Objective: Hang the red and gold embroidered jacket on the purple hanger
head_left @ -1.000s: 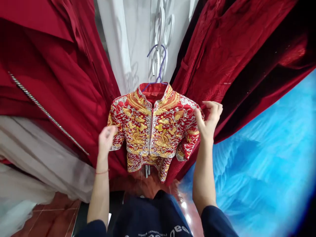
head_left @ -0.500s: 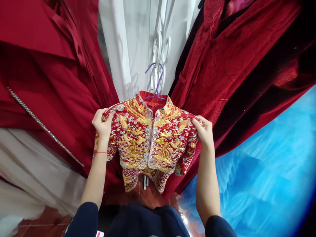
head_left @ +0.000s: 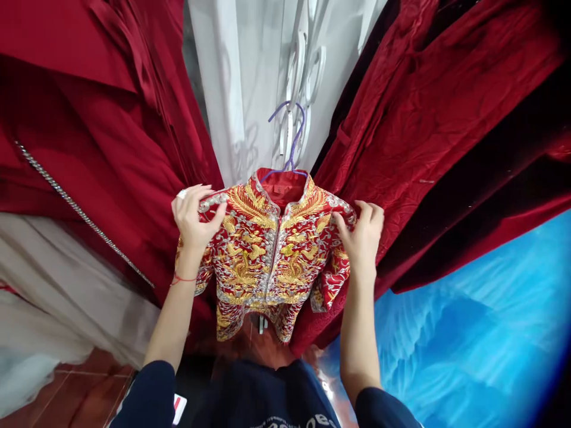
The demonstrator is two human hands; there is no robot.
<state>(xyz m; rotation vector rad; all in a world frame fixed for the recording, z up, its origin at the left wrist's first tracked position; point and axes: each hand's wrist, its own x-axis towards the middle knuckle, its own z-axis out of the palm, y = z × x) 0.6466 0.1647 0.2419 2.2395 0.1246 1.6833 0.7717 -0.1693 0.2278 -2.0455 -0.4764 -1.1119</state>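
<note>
A small red jacket (head_left: pixel 267 249), thick with gold and silver embroidery, hangs upright on a purple hanger (head_left: pixel 292 148). Its stand collar is open at the top and a front seam runs down the middle. My left hand (head_left: pixel 194 217) is at the jacket's left shoulder, thumb and fingers spread apart around the cloth. At the opposite shoulder, my right hand (head_left: pixel 362 232) also has its thumb apart from its fingers, with cloth between them but no visible pinch. The hanger's hook sits by white chain-like rings (head_left: pixel 297 71).
Deep red garments (head_left: pixel 111 137) hang on the left, one with a sparkling silver trim (head_left: pixel 84 215). More red, patterned and velvet cloth (head_left: pixel 428 125) hangs on the right above a blue feathery-patterned surface (head_left: pixel 464 321). Pale fabric (head_left: pixel 66 267) drapes at lower left over reddish floor tiles (head_left: pixel 84 386).
Both hands have loosened from their pinch on the shoulders, thumbs moving away from the fingers and inward. The jacket stays on the hanger, its sleeves hanging more slackly.
</note>
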